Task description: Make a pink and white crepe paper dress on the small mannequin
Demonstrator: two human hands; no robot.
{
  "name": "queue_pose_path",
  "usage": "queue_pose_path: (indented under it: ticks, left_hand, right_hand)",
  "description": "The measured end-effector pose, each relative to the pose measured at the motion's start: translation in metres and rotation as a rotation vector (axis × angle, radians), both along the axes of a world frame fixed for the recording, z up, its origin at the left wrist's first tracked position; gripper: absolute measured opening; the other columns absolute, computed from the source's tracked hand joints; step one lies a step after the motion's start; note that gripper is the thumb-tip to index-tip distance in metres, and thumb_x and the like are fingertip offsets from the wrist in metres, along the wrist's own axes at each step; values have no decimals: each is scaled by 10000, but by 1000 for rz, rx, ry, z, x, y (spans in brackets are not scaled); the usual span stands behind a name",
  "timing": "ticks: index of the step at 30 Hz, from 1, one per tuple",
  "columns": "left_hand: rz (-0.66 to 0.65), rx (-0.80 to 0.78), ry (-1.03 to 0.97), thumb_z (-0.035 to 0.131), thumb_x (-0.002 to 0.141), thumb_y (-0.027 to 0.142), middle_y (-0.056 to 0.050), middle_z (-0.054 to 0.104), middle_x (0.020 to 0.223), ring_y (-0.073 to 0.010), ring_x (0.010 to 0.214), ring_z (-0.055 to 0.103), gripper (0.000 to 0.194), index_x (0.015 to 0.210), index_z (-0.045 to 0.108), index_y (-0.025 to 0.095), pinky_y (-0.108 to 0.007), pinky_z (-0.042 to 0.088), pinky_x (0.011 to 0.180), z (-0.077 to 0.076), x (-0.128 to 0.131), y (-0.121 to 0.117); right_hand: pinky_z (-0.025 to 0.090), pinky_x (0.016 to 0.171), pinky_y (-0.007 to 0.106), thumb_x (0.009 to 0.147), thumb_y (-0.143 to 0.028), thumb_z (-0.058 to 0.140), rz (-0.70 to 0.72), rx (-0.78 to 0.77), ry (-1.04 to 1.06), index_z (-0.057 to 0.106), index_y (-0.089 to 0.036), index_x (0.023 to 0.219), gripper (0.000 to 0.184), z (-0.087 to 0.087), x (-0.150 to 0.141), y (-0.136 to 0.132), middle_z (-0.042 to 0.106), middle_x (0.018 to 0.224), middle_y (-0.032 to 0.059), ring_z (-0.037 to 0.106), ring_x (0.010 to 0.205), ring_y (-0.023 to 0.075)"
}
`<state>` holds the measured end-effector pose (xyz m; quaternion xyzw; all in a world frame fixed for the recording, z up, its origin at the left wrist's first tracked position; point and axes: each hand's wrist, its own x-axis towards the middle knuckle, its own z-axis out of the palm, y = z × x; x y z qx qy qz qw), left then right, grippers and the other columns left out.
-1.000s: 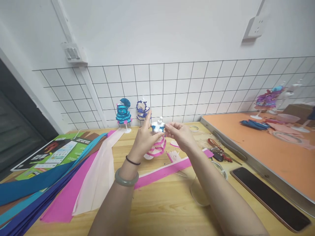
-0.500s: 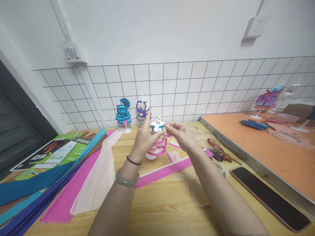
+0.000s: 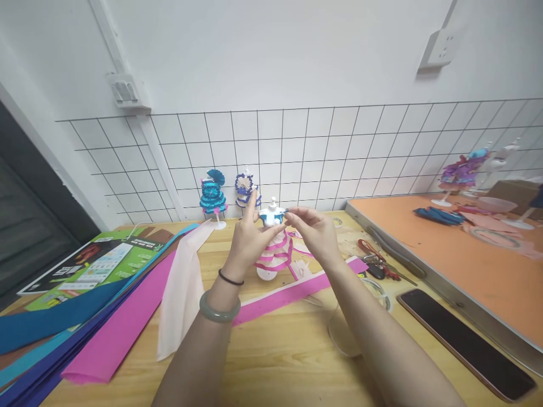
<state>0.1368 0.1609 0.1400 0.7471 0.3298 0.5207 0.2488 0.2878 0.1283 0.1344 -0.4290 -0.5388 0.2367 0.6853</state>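
A miniature white dress form (image 3: 272,218) stands between my hands, with blue trim on its chest. Its tiered skirt (image 3: 274,255) is cream and pink, and a round white base (image 3: 267,275) shows below. My left hand (image 3: 249,240) grips the form around its waist, thumb across the front and index finger pointing up. At the form's right shoulder, the thumb and forefinger of my right hand (image 3: 317,233) pinch a tiny blue piece, mostly hidden by the fingertips.
A pink paper strip (image 3: 282,297) crosses the table. Coloured crepe paper (image 3: 123,316) lies left. Two dressed forms (image 3: 213,195) stand by the wall grid. A phone (image 3: 464,342), keys (image 3: 377,265) and tape roll (image 3: 348,333) lie right, beside an orange board (image 3: 424,237).
The dress form has turned slightly and shifted a little right, showing more of its skirt and base. The cream and pink papers at left have slid apart. Both hands keep nearly the same pose.
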Motion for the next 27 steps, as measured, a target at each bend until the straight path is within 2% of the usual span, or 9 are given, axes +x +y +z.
queue_pose_path:
  ticks: [3,6,10,13,17,19,23,27]
  left_hand:
    - [2,-10,37,717,685,379,-107,585,1209,-244,1145,530,913,1434,212,244,-343,458,923,3,0,-3]
    - [-13,-20,40,720,681,371,-114,573,1214,-245,1125,542,926,1438,206,232,-321,488,863,4,1,-4]
    - [-28,-28,15,720,679,373,-108,587,1169,-227,1079,566,920,1434,213,232,-317,500,836,-2,4,0]
    - [-46,-34,-5,715,688,359,-99,617,1109,-215,1051,583,920,1437,200,222,-334,485,877,-6,6,4]
    - [41,-21,-62,710,693,372,-111,564,1224,-223,1095,562,886,1426,229,242,-351,467,921,-6,5,6]
    - [60,-20,-66,710,694,372,-108,573,1213,-222,1080,571,887,1426,226,247,-357,470,920,-5,4,5]
    - [-6,-32,-52,704,696,383,-100,589,1179,-208,1014,603,915,1438,187,241,-352,497,881,-4,4,3]
    - [-46,1,-42,702,698,372,-96,614,1118,-202,1012,602,916,1440,185,223,-334,496,873,-6,8,1]
  right_hand:
    - [488,674,298,753,-352,660,-41,17,-84,656,-172,806,187,1,0,-1,664,753,34,609,692,151]
    - [456,663,292,829,-340,568,-72,45,-266,603,-177,815,167,-1,3,0,616,748,27,574,685,146]
    - [417,687,297,901,-300,431,-163,74,-511,511,-196,825,151,-3,7,4,556,772,28,529,730,158]
    - [410,688,298,916,-290,384,-158,64,-594,475,-202,824,157,-4,7,5,539,786,34,514,750,167]
    - [420,681,295,916,-297,387,-105,89,-609,478,-204,802,173,-3,6,2,547,789,35,518,728,161]
    - [427,686,298,904,-309,432,-112,138,-577,522,-208,790,177,-3,5,0,574,786,35,532,726,162]
    - [449,715,327,872,-299,517,-197,253,-521,631,-233,803,149,-3,6,0,644,821,46,578,768,185]
    - [461,765,345,881,-278,504,-228,300,-548,669,-248,882,168,-2,9,-2,660,875,61,604,826,197]
